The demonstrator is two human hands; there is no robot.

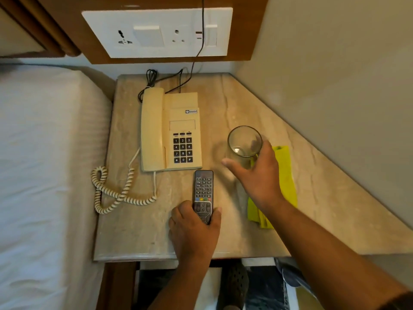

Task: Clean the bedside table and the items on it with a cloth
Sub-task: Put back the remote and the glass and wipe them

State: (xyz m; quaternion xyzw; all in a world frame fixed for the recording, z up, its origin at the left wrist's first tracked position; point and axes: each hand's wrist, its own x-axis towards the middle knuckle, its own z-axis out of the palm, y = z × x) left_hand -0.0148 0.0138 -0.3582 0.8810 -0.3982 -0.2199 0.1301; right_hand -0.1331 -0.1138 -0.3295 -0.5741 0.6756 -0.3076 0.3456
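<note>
At the very bottom, under the table edge, a dark shoe [237,285] stands on the floor. Two bare arms reach up from there over the table [134,238], which has a pale stone top.

The left hand [194,231] is nearest. It lies on the near end of the remote [203,193], with the thumb on one side and the fingers curled round the other side, so it grips the remote. The remote lies flat on the table and points away from the person.

The right hand [259,173] is a bit farther and to the right. Its fingers wrap round a clear glass [244,144] and hold it. The glass looks empty and tips a little. It is a bit blurry, so it is hard to tell if it touches the table.

The yellow cloth [287,173] lies folded on the table under the right hand and wrist. No hand holds it.

Left of the remote, a curly cord [111,193] lies in loops near the table's left edge. It runs up to the cream phone [171,130], which sits farther back with its handset in place.

A white bed [44,164] is just beside the table on the left.

Farthest away, on the wall, is a white switch plate [156,33] on a brown wood panel. A thin black wire [203,23] hangs down in front of it to the back of the table
</note>
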